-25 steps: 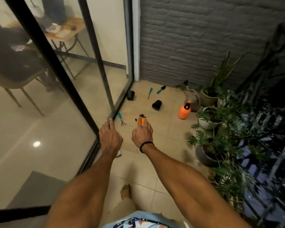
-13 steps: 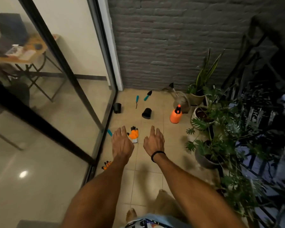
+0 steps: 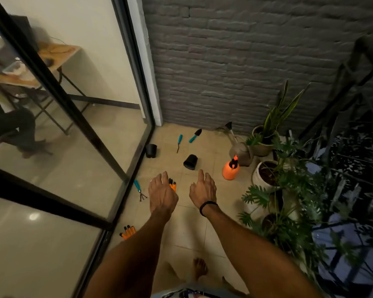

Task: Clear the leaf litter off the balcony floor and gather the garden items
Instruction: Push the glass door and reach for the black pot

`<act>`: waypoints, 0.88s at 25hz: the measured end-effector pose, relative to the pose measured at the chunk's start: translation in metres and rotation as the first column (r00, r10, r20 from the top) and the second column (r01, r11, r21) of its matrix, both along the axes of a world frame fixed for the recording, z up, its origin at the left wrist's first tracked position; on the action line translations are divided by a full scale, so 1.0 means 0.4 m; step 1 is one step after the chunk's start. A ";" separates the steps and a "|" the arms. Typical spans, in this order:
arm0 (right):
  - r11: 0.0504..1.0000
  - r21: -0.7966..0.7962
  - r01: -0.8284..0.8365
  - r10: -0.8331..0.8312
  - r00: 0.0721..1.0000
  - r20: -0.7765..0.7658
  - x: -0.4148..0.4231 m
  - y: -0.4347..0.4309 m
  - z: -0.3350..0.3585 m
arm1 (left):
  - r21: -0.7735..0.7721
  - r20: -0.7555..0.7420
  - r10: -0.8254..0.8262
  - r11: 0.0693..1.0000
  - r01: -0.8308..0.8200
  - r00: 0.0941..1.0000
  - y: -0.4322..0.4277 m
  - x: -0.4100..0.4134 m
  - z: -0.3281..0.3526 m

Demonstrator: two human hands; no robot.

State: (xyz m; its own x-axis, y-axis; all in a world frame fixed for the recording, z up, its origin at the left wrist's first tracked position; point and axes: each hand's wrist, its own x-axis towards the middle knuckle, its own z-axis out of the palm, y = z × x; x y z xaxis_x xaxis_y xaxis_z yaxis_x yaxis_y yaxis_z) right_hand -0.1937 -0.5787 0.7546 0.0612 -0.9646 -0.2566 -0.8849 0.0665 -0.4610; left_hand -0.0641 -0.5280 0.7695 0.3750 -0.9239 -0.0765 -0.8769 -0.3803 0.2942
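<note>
Tiled floor (image 3: pixel 194 229), brick wall (image 3: pixel 246 72) — glass door (image 3: pixel 84 158)

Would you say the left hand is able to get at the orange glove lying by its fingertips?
Probably yes. The left hand is open, and the orange glove shows right beside it on the floor, with nothing between them. How high the hand is above the tiles cannot be told.

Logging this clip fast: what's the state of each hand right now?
Left hand: open, fingers straight, holding nothing.
Right hand: open, fingers relaxed, holding nothing.
</note>
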 end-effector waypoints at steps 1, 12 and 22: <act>1.000 0.007 0.006 -0.006 1.000 0.012 -0.009 -0.030 -0.002 | 0.005 0.001 -0.001 1.000 0.001 1.000 -0.025 -0.012 -0.009; 0.997 0.060 0.050 -0.049 0.999 -0.013 -0.028 -0.267 -0.069 | 0.099 -0.069 -0.048 0.994 0.055 0.996 -0.294 -0.042 -0.062; 0.991 0.068 0.114 -0.113 0.993 -0.011 0.098 -0.525 -0.067 | 0.166 -0.107 -0.163 0.970 0.179 0.981 -0.551 0.070 -0.107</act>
